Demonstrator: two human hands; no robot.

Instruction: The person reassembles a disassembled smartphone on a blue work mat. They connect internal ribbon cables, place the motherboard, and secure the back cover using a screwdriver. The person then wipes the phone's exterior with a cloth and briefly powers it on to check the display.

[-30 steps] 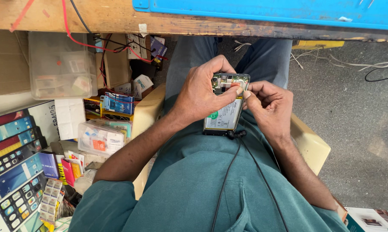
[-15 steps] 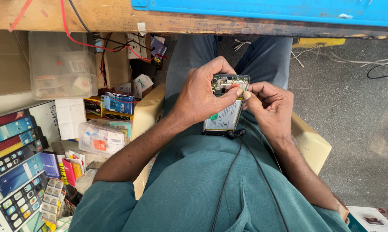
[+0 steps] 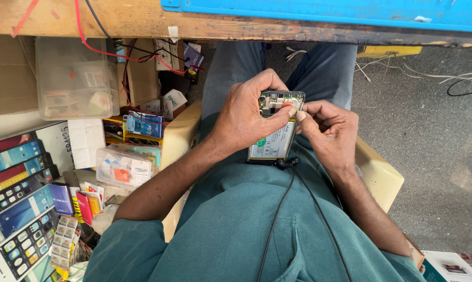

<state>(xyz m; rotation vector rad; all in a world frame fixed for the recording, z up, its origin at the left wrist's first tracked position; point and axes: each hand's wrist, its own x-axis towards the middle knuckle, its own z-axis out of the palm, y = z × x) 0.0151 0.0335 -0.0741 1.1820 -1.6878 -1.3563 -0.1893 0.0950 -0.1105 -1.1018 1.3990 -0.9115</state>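
Now | left hand point(image 3: 244, 112) grasps opened phone point(image 3: 275, 137) | right hand point(image 3: 327, 133) fingertips pinch at its top

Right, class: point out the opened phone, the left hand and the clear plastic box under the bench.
opened phone point(image 3: 273, 142), head view, on its battery.
left hand point(image 3: 245, 115), head view, back of the hand.
clear plastic box point(image 3: 71, 78), head view, front wall.

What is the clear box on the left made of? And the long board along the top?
The clear box looks like plastic: see-through and a little cloudy, so the small packets inside show. The board looks like bare wood: tan, dull, with grain lines and scuffed edges. The mat on it looks like smooth blue plastic or rubber; I cannot tell which.
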